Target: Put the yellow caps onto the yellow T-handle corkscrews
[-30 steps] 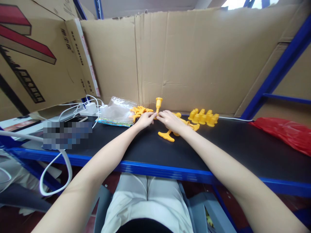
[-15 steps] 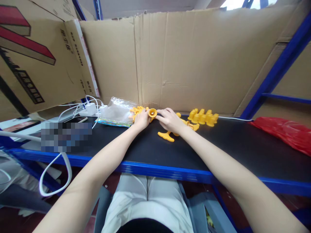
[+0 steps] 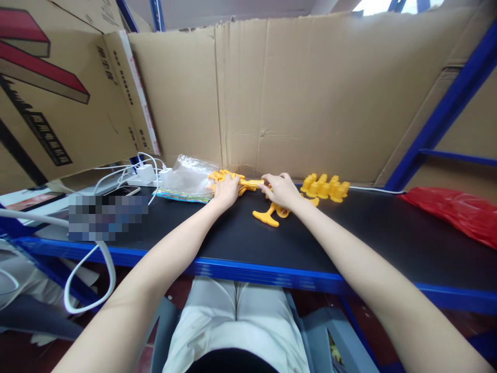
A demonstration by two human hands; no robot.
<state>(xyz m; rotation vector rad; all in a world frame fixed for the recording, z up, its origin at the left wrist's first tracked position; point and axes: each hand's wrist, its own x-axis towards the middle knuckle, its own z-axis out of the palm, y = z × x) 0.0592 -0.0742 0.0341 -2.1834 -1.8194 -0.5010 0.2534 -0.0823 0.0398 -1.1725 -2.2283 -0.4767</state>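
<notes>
My left hand (image 3: 226,192) is closed over yellow plastic pieces at the edge of a pile (image 3: 223,175); part of its grip is hidden. A slim yellow plastic piece (image 3: 252,183) spans the gap between my hands. At its right end, the thumb and fingers of my right hand (image 3: 282,190) pinch it. Below my right hand lies a yellow T-shaped handle (image 3: 266,215), beside a round yellow cup (image 3: 282,212) with its opening towards me. More yellow pieces (image 3: 312,202) show behind the right wrist.
Several yellow cup-like pieces (image 3: 328,187) stand in rows at the back right. A clear plastic bag (image 3: 190,178) lies left of the pile, near white chargers (image 3: 145,174) and cables. A red plastic bag (image 3: 450,212) lies far right. Cardboard (image 3: 310,98) walls the back.
The round cup opening between my hands is gone from there; a slim yellow piece now spans them. My right hand has moved slightly right, and a cup shows beneath it.
</notes>
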